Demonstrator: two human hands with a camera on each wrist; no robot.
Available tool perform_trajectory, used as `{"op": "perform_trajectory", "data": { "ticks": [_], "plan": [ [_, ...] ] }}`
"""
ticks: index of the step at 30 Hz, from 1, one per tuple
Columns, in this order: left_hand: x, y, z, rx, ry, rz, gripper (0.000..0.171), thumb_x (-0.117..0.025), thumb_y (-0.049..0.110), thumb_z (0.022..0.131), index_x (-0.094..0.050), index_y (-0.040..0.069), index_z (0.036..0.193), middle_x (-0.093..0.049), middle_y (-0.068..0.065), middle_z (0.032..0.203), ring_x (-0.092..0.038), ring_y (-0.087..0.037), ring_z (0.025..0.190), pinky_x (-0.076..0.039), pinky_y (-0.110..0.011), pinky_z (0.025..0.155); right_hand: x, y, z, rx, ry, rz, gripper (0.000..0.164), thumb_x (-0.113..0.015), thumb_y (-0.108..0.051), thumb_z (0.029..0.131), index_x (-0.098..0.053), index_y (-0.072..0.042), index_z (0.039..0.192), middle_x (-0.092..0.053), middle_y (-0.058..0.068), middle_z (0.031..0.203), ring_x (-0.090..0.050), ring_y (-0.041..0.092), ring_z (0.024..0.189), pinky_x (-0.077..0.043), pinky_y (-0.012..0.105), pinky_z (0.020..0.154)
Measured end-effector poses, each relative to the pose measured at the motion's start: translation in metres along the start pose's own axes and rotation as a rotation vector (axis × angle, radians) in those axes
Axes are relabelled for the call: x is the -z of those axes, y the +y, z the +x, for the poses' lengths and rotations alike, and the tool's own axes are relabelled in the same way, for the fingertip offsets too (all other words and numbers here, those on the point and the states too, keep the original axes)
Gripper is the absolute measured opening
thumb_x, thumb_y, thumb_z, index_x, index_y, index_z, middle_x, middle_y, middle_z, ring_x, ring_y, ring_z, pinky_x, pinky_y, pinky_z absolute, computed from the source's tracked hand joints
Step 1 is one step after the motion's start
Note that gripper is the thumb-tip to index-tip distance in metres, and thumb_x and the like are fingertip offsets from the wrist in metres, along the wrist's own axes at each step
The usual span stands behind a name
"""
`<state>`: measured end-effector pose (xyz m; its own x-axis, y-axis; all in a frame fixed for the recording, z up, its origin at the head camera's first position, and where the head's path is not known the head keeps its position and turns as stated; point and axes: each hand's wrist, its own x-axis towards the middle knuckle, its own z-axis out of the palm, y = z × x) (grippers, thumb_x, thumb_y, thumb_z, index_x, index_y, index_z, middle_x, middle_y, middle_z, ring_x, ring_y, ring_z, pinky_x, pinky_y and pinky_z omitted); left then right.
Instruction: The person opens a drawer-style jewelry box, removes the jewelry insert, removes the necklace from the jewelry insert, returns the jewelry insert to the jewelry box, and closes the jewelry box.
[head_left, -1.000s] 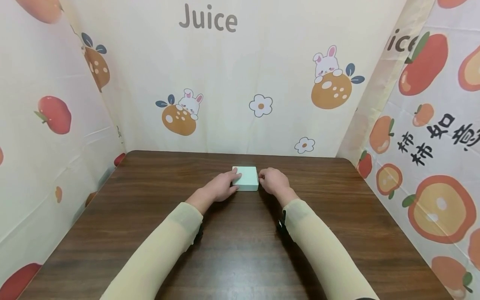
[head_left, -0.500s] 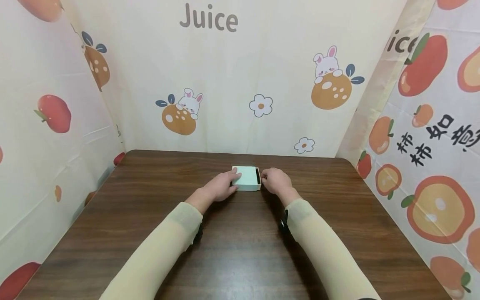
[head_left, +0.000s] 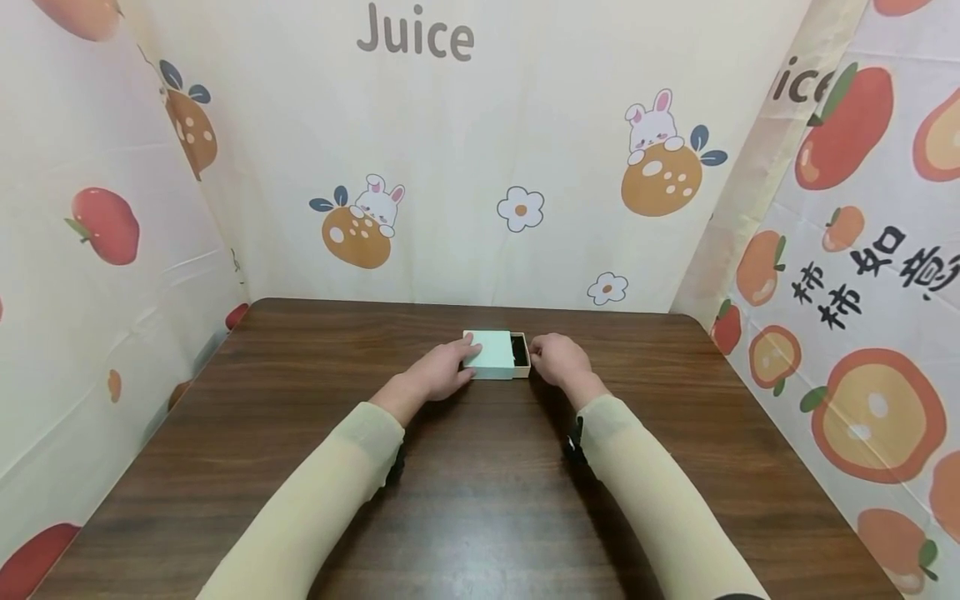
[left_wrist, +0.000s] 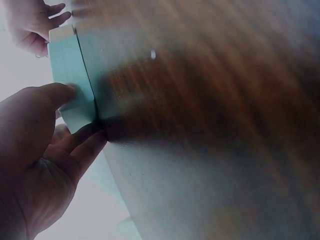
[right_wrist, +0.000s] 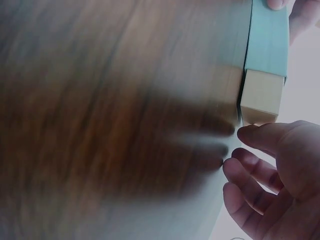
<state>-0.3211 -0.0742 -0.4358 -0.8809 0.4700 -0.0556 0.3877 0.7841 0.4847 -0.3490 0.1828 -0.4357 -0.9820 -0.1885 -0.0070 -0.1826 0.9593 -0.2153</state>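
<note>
A small mint-green drawer box [head_left: 492, 352] lies flat near the far side of the table. Its pale cream inner drawer [right_wrist: 261, 91] sticks out to the right from the green sleeve, and something dark shows inside it in the head view. My left hand [head_left: 441, 372] grips the sleeve's left end, thumb and fingers on either side. At the drawer's outer end, my right hand [head_left: 558, 360] has its fingers curled, with the thumb [right_wrist: 257, 136] against that end. Whatever the right fingertips pinch there is mostly hidden.
The dark brown wooden table [head_left: 480, 492] extends around the box. A fruit-and-rabbit printed curtain [head_left: 465, 142] hangs behind its far edge, and similar printed cloth [head_left: 847, 333] lines the right side.
The inner drawer has slid rightward out of the sleeve, which was closed a second ago. My right hand has moved right along with it; my left hand keeps its place on the sleeve.
</note>
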Motion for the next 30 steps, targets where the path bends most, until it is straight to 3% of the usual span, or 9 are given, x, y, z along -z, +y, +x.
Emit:
{"op": "perform_trajectory", "data": {
  "ticks": [8,30],
  "plan": [
    [-0.001,0.0,0.001,-0.008,-0.002,0.004,0.062,-0.063,0.022,0.113,-0.041,0.012,0.17,-0.023,-0.013,0.183,-0.034,-0.031,0.167,-0.034,-0.048,0.134,0.001,0.008,-0.002,0.015,0.019,0.013,0.022,-0.06,-0.019,0.109,-0.08,-0.014,0.115,-0.08,0.009,0.121,-0.072,0.033,0.111,-0.061,0.054,0.099],
    [0.001,0.001,-0.002,-0.003,0.005,0.012,0.061,-0.063,0.021,0.113,-0.042,0.012,0.17,-0.024,-0.014,0.183,-0.033,-0.032,0.167,-0.034,-0.048,0.135,0.005,0.019,-0.006,0.081,0.062,0.015,0.015,-0.061,-0.009,0.104,-0.076,-0.006,0.101,-0.077,0.012,0.103,-0.066,0.032,0.095,-0.058,0.05,0.095]
  ]
}}
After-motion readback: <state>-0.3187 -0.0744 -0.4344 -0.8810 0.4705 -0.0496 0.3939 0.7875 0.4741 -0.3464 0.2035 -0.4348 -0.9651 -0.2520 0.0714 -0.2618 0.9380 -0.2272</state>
